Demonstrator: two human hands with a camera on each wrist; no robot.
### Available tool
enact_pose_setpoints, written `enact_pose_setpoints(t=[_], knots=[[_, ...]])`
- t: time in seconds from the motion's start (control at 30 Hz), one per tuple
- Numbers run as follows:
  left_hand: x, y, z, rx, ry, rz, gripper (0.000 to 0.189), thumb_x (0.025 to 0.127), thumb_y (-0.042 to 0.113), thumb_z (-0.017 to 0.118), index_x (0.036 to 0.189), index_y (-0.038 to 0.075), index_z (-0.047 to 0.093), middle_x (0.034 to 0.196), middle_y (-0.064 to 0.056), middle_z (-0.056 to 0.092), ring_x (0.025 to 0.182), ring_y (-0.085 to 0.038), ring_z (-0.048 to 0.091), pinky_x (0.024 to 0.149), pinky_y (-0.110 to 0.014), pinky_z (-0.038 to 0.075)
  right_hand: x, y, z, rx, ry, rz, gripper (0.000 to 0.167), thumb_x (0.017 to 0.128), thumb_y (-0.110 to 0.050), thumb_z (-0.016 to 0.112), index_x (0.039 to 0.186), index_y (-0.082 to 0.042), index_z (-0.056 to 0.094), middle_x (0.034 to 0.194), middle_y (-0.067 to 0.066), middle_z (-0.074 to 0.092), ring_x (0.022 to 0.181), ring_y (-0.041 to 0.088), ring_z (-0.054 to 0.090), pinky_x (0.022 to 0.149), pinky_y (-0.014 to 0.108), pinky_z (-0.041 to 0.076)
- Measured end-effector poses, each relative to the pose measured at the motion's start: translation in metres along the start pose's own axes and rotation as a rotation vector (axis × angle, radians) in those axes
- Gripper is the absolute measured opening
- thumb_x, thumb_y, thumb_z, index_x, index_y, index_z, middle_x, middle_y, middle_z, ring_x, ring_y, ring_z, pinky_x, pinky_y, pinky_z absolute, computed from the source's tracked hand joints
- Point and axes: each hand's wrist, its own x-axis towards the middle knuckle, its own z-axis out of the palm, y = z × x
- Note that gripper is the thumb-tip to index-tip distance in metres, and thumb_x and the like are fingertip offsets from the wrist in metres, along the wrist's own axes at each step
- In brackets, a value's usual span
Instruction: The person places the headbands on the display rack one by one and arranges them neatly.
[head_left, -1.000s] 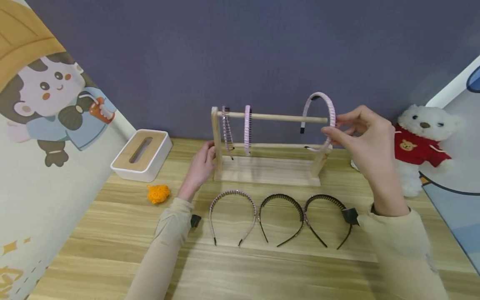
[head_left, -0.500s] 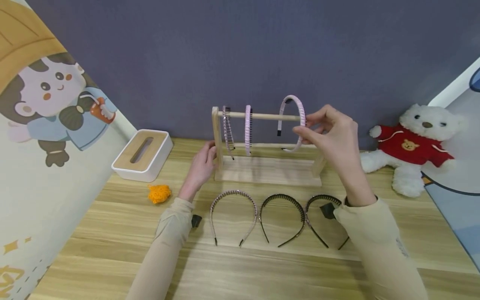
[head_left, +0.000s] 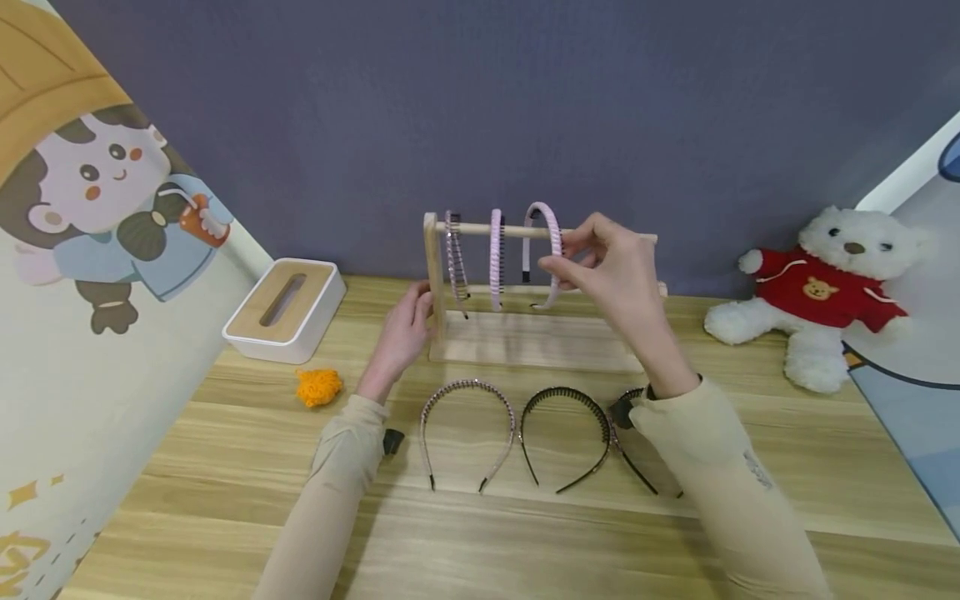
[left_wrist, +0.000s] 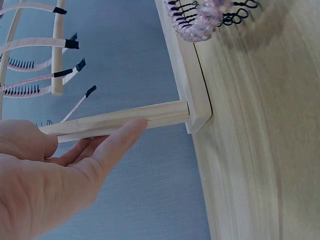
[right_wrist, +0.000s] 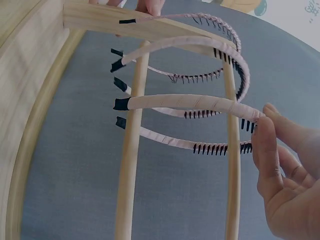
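Note:
In the head view, my right hand [head_left: 621, 275] pinches a pink ribbon-wrapped headband [head_left: 556, 242] between thumb and fingers. This headband loops around the rods of a wooden headband stand [head_left: 525, 340], its dark-tipped ends hanging lower. Further left on the rods hang another pink wrapped headband [head_left: 496, 260] and a slim beaded headband [head_left: 453, 258]. My left hand [head_left: 401, 337] holds the stand's left post [left_wrist: 165, 114], with fingers along and behind the wood in the left wrist view. The right wrist view shows comb teeth inside the pinched headband [right_wrist: 190, 102].
Three headbands lie in a row before the stand: a pink one [head_left: 465, 385], a black one [head_left: 564, 393] and a dark one [head_left: 636, 468] partly under my right sleeve. A tissue box [head_left: 288, 304] and orange fuzzy ball [head_left: 318, 387] sit left; a teddy bear [head_left: 821, 287] sits right.
My right hand has carried the pink wrapped headband leftward along the rods, from the stand's right end to beside the other pink one. My left hand stays on the post.

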Motion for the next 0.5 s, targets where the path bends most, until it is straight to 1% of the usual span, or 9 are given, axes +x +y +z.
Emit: enact_pose_setpoints(t=[0.23,0.37,0.5], knots=[[0.000,-0.001,0.000,0.008,-0.002,-0.004,0.044,0.119,0.019,0.036,0.155,-0.004,0.046,0.154,-0.030,0.051,0.137,-0.046,0.057,0.100,-0.051,0.063,0.007,-0.001,0.014,-0.022,-0.009,0.012,0.031,0.090,-0.014,0.089,0.108,0.004,0.071,0.095,0.012,0.076,0.065,0.010,0.069,0.053,0.017,0.059],[0.000,-0.001,-0.001,0.011,-0.001,-0.004,0.044,0.119,0.018,0.036,0.155,-0.004,0.046,0.153,-0.030,0.052,0.137,-0.046,0.057,0.100,-0.050,0.063,0.008,0.001,0.020,-0.035,-0.031,0.022,0.030,0.090,-0.013,0.089,0.107,0.004,0.071,0.096,0.014,0.076,0.067,0.016,0.070,0.053,0.016,0.058],[-0.001,0.000,-0.001,0.014,0.000,-0.002,0.044,0.119,0.018,0.036,0.155,-0.004,0.046,0.153,-0.030,0.053,0.137,-0.046,0.057,0.100,-0.050,0.064,0.008,0.001,0.023,-0.053,-0.033,0.014,0.030,0.090,-0.013,0.090,0.107,0.003,0.071,0.096,0.015,0.077,0.068,0.020,0.072,0.051,0.015,0.057]])
